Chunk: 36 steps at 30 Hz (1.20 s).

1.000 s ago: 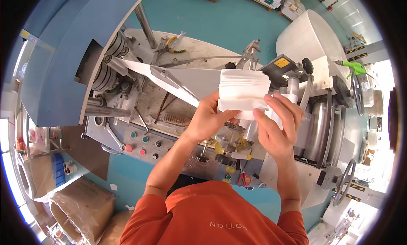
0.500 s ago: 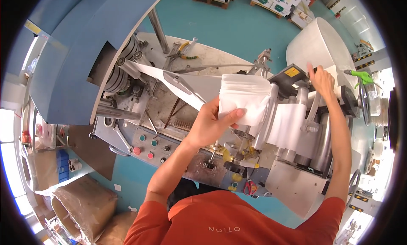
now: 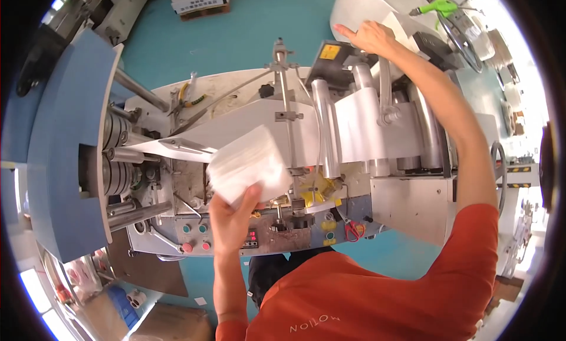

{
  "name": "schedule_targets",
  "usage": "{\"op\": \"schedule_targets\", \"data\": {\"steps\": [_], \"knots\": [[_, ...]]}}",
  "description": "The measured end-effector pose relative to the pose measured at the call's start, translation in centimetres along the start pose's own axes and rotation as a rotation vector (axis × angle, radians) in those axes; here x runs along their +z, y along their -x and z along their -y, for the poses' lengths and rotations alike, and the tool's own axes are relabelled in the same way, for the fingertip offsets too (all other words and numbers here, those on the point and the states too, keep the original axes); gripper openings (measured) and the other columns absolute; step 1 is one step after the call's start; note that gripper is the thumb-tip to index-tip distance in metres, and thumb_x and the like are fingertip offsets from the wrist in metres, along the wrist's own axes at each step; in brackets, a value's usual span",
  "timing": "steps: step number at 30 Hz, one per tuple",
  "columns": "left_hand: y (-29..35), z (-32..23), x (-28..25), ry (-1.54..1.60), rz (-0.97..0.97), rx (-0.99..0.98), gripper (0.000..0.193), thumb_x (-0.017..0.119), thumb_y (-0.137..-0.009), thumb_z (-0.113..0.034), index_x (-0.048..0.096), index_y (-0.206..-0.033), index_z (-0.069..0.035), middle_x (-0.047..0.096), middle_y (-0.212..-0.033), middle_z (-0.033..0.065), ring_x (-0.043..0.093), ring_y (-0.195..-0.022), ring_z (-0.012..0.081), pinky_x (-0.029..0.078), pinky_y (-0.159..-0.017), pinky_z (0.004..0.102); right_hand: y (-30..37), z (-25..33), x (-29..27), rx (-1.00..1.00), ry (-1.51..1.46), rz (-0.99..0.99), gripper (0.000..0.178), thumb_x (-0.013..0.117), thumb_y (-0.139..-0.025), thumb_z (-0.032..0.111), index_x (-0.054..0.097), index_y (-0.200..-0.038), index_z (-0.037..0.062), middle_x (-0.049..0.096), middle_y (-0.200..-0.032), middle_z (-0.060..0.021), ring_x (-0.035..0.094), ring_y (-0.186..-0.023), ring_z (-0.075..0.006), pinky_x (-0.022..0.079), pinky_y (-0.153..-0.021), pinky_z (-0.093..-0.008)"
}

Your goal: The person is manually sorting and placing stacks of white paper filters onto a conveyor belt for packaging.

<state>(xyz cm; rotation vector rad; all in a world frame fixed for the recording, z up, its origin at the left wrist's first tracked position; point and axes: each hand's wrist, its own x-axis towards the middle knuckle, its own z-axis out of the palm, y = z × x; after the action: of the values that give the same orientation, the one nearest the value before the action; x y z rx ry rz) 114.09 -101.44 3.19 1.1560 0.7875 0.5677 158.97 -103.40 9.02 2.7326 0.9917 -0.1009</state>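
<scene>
My left hand [image 3: 231, 223] is closed on a stack of white folded sheets [image 3: 250, 167], thumb on top and the other fingers hidden beneath. It holds the stack tilted, slightly blurred, above the machine's front side. Behind the stack a white web [image 3: 242, 126] runs across the machine to the rollers [image 3: 326, 129] on the right. Reaching over these rollers, my right hand [image 3: 370, 37] is at the far side, beside a dark plate with a yellow label [image 3: 330, 51] and above a metal lever arm [image 3: 385, 84]. Its fingers are curled, one digit pointing left; what they grip is hidden.
A blue machine housing [image 3: 65, 146] stands at the left. Along the front edge runs a panel with buttons [image 3: 187, 229], and red-handled scissors [image 3: 355, 230] hang there. Pliers [image 3: 184, 99] lie on the machine bed. A large white roll [image 3: 359, 11] and a green air gun [image 3: 442, 8] are at the far right.
The view has swung to the right. My left hand has moved left over the machine with the stack, tilting it. My right hand stays by the lever arm, past the rollers.
</scene>
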Motion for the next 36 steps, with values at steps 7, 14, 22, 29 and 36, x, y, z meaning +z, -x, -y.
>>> {"op": "schedule_targets", "data": {"steps": [7,14,22,29,36], "knots": [[3.5,1.6,-2.5,-0.091,-0.121,-0.024,0.028,0.072,-0.088,-0.015,0.065,-0.106,0.005,0.068,-0.095,0.0086,0.063,-0.074,0.0129,0.053,-0.059,0.0256,-4.6,-3.9,4.8,-0.265,0.014,-0.166,0.055,0.048,-0.093,0.053,0.065,-0.111,0.0041,0.068,-0.098,-0.0239,0.068,-0.088,-0.04,0.056,-0.076,-0.043],[8.1,2.9,-5.0,-0.112,-0.234,-0.055,0.034,0.071,-0.09,-0.016,0.057,-0.114,0.004,0.063,-0.095,0.0077,0.058,-0.071,0.0124,0.048,-0.058,0.0261,-1.0,-6.9,5.2,-0.738,0.018,-0.581,0.039,0.053,-0.091,0.043,0.064,-0.098,0.0063,0.066,-0.098,-0.0206,0.067,-0.08,-0.0382,0.055,-0.071,-0.0486],[12.4,3.7,-8.3,-0.04,-0.393,-0.179,0.032,0.073,-0.088,-0.019,0.062,-0.107,0.004,0.067,-0.094,0.0086,0.063,-0.073,0.0139,0.052,-0.061,0.0272,-2.7,-0.4,3.3,-0.146,0.195,-0.219,0.047,0.047,-0.097,0.046,0.057,-0.102,0.0004,0.064,-0.072,-0.0175,0.063,-0.07,-0.0414,0.052,-0.068,-0.047],[17.7,4.7,-14.2,0.111,-0.419,-0.281,0.034,0.069,-0.091,-0.017,0.058,-0.116,0.003,0.067,-0.104,0.0083,0.065,-0.088,0.0145,0.056,-0.071,0.0282,-7.1,-6.9,6.5,-0.093,0.229,-0.232,0.041,0.048,-0.094,0.034,0.061,-0.114,0.001,0.064,-0.107,-0.0274,0.059,-0.103,-0.0481,0.048,-0.087,-0.0546],[26.4,6.3,-25.4,0.268,-0.465,-0.149,0.041,0.069,-0.092,-0.017,0.054,-0.125,0.002,0.064,-0.117,0.0077,0.062,-0.105,0.0165,0.051,-0.091,0.0319,16.5,20.7,-0.9,-0.486,-0.11,-0.309,0.034,0.054,-0.095,0.033,0.062,-0.109,0.002,0.068,-0.097,-0.0217,0.066,-0.086,-0.0401,0.05,-0.074,-0.0484]]}}
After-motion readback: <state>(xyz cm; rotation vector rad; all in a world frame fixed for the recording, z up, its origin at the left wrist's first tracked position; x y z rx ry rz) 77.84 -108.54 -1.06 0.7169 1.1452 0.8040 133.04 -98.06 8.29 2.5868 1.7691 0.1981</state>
